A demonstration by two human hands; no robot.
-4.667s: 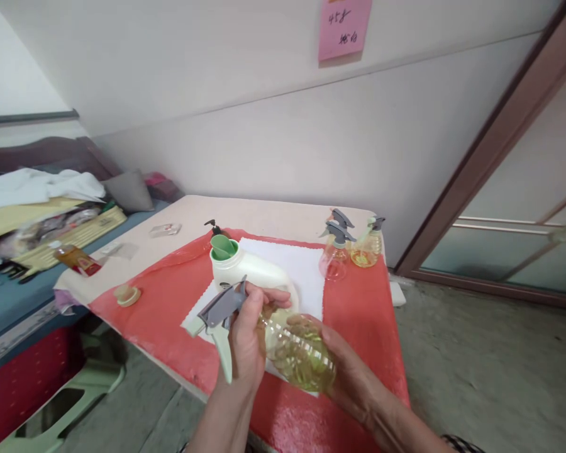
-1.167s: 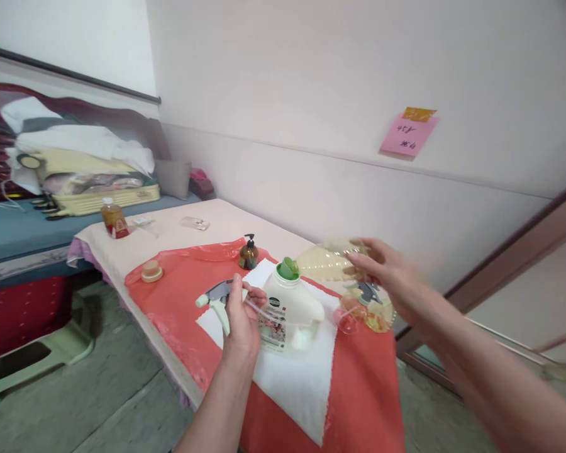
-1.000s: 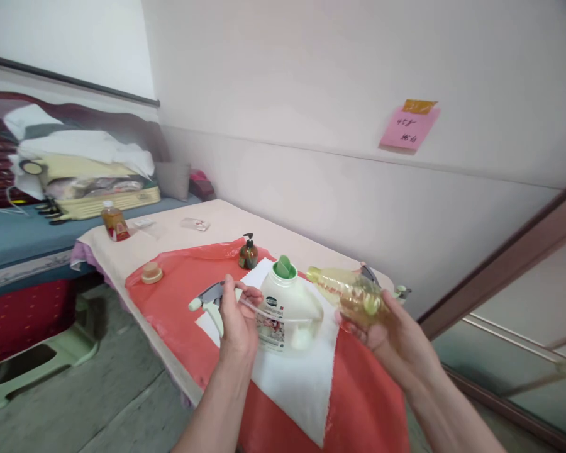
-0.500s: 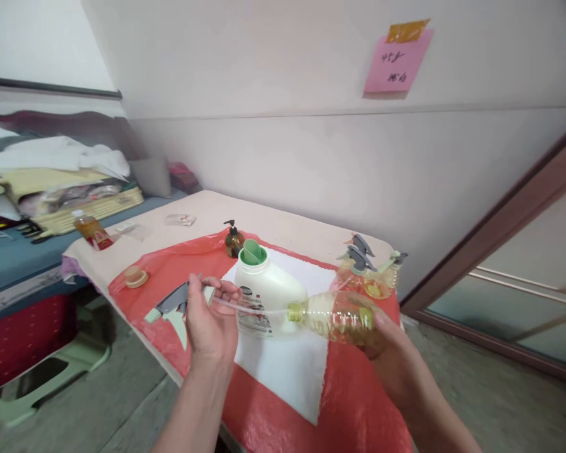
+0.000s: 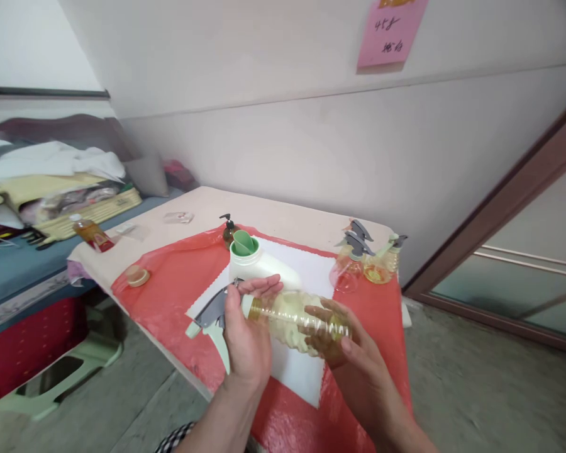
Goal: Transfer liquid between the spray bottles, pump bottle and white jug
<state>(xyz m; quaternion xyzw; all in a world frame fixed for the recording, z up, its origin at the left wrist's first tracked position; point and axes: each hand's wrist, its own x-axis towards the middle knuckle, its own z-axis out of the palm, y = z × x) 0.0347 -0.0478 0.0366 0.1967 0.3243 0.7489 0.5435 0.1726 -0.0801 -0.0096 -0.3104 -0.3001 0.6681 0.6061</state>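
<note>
My left hand (image 5: 249, 333) is closed around a grey and pale green trigger spray head (image 5: 212, 318), its trigger hanging down. My right hand (image 5: 353, 352) grips a clear yellowish bottle (image 5: 292, 321), tilted on its side. The bottle's neck meets the collar of the spray head; whether the thread is engaged I cannot tell. Behind my hands stands a white jug (image 5: 264, 267) with a green scoop (image 5: 245, 244) in its open mouth. A white sheet (image 5: 297, 377) lies under the jug on a red cloth (image 5: 170, 277).
Several spray bottles (image 5: 353, 267) stand at the right end of the table. A dark pump bottle (image 5: 229, 233) is behind the jug. A round lid (image 5: 136, 275) lies on the left, near a drink bottle (image 5: 92, 233). A stool (image 5: 75, 371) stands at the lower left.
The bottle and spray head have come together; the dip tube that showed between them is now inside the bottle. My left hand has moved right, and the view has shifted slightly.
</note>
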